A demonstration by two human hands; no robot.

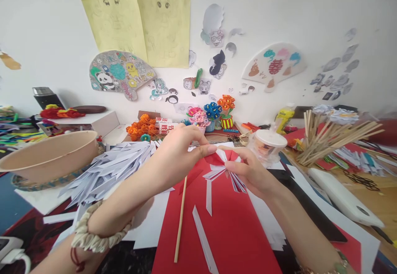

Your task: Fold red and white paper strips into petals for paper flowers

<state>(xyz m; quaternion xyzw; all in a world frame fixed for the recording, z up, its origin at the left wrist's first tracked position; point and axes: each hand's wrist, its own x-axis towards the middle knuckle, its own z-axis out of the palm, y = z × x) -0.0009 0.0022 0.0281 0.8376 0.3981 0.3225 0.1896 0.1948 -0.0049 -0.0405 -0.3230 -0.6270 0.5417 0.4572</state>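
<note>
A red and white paper flower (223, 157) with folded white strips fanned out below it is pinched between my two hands. My left hand (181, 152) grips its red edge with thumb and fingers. From the other side, my right hand (249, 168) pinches it, thumb in front; the fingers behind are partly hidden. Below lies a red sheet (238, 232). On that sheet are a thin wooden stick (181, 220), a folded white paper strip (204, 241) and a shorter strip (209, 197) beneath the flower.
A heap of white paper strips (114, 170) lies left, beside a beige basin (52, 156). At right stand a lidded cup (269, 139) and a bundle of wooden sticks (338, 135), with a white power bank (344, 197) and black scissors (361, 180). Handmade flowers (212, 110) stand along the wall.
</note>
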